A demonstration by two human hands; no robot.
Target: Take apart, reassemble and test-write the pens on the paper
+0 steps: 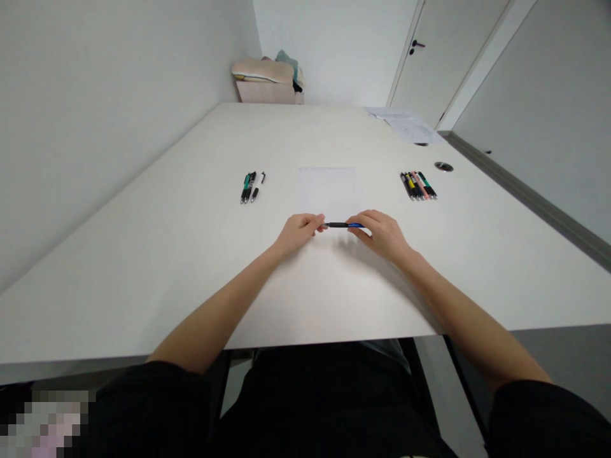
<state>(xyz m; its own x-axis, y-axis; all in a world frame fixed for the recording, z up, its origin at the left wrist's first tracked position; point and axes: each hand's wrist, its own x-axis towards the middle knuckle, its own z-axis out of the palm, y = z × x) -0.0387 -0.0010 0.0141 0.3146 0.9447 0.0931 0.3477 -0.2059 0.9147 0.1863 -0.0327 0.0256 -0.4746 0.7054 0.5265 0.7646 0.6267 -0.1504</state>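
Observation:
Between my two hands a pen (338, 224) with a black grip and a blue barrel lies level, just over the near edge of a white sheet of paper (329, 187). The fingers of my left hand (300, 232) pinch its silvery tip end. My right hand (382, 234) grips the blue end, and its fingers cover part of the barrel. To the left lie a few green and black pens (246, 187), with a short black pen piece (254, 194) and a small black clip-like part (263, 177) beside them. A row of several pens (418, 186) in mixed colours is on the right.
All this rests on a white table (191, 254). Loose papers (405, 123) and a round dark grommet (443, 166) are at the far right. Folded cloths (265, 70) sit on a box (267, 92) past the far edge. A wall (119, 95) borders the left.

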